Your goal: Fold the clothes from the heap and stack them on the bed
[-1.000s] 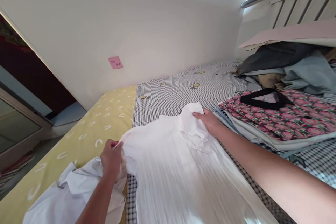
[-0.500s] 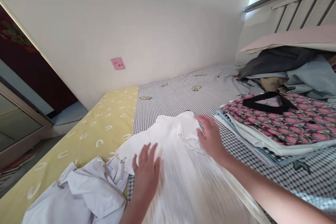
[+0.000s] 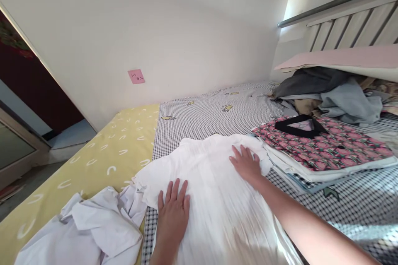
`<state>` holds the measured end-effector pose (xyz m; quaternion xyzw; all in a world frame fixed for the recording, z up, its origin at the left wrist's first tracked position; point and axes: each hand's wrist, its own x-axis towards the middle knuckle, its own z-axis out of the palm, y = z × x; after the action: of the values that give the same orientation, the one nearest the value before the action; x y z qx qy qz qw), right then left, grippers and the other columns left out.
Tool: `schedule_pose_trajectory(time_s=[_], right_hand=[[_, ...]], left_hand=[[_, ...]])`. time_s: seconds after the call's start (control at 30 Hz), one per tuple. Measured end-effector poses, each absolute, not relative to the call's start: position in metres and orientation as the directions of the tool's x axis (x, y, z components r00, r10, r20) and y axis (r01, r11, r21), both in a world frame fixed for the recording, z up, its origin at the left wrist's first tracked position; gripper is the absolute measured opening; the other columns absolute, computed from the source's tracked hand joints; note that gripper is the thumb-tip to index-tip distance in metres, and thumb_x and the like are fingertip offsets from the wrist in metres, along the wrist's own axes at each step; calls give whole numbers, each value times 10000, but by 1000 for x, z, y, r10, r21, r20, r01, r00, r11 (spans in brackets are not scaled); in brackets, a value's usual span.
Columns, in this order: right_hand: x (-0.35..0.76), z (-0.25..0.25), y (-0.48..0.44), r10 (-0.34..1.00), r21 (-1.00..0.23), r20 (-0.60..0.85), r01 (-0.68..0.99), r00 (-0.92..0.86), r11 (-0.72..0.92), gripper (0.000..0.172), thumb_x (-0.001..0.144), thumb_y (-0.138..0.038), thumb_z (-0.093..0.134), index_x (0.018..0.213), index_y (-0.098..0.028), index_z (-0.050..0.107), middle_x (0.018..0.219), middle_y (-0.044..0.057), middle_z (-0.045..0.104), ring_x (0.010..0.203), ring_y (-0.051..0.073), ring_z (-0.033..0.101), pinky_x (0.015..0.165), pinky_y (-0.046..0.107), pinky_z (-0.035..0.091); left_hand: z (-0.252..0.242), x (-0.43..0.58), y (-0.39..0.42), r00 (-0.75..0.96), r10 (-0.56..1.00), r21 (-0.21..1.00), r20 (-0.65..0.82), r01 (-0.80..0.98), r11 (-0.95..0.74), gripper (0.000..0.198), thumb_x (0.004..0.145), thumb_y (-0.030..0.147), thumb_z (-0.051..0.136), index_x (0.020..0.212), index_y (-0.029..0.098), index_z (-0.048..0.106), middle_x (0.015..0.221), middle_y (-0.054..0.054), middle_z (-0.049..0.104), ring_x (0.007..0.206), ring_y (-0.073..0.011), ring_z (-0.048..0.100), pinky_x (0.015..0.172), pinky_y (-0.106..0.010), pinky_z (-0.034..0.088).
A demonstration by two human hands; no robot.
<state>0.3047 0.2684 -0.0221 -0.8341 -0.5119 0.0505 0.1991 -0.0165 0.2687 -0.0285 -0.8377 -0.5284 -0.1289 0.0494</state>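
Note:
A white short-sleeved garment (image 3: pixel 214 186) lies spread on the bed, its collar toward the wall and both sleeves out to the sides. My left hand (image 3: pixel 174 211) rests flat on its left part with fingers spread. On its upper right part, near the right sleeve, lies my right hand (image 3: pixel 247 165), fingers apart and holding nothing. The garment's lower end runs out of view at the bottom.
Left of the garment is a crumpled white cloth (image 3: pixel 102 223). At the right lies a folded stack with a pink floral garment (image 3: pixel 323 145) on top. Behind it are a heap of grey clothes (image 3: pixel 345 95) and a pink board-like sheet (image 3: pixel 342 58). A wall stands beyond the bed.
The right sleeve, folded inward before, now lies spread out toward the stack. My right hand has moved down a little onto the cloth, and my left hand has flattened. The view has shifted slightly.

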Motion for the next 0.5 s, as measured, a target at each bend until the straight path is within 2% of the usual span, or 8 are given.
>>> schedule_pose_trajectory(time_s=[0.1,0.3,0.4,0.5], right_hand=[[323,-23,265,808,-283,101,795,580,-536,598,1050,-450,320,1620,-280,381,1695,138,351,1558,348,300,1215,613,246],[312,-16,258,847,-245,43,827,530,-505,588,1035,-468,339,1600,-323,415,1709,100,332,1554,377,294,1206,641,242],[295,-20,229,904,-211,182,913,388,-349,585,1014,-382,387,1598,-362,415,1733,59,282,1573,387,238,1224,681,157],[282,-33,181,948,-156,286,983,138,-96,549,1023,-303,345,1536,-427,497,1660,-8,437,1550,325,318,1241,650,161]], left_hand=[[-30,-16,269,401,865,62,303,897,-438,510,1041,369,336,1528,371,486,1646,-11,442,1540,-280,379,1265,-608,252],[-25,-14,267,396,871,73,291,899,-433,509,1045,364,337,1528,335,494,1642,-31,450,1539,-283,381,1267,-599,255],[-23,-13,266,394,872,75,289,899,-431,509,1045,362,340,1530,337,489,1643,-33,449,1540,-282,378,1271,-599,243],[-22,-13,265,393,874,74,287,900,-429,514,1044,370,332,1530,328,493,1644,-41,449,1546,-281,367,1277,-592,226]])
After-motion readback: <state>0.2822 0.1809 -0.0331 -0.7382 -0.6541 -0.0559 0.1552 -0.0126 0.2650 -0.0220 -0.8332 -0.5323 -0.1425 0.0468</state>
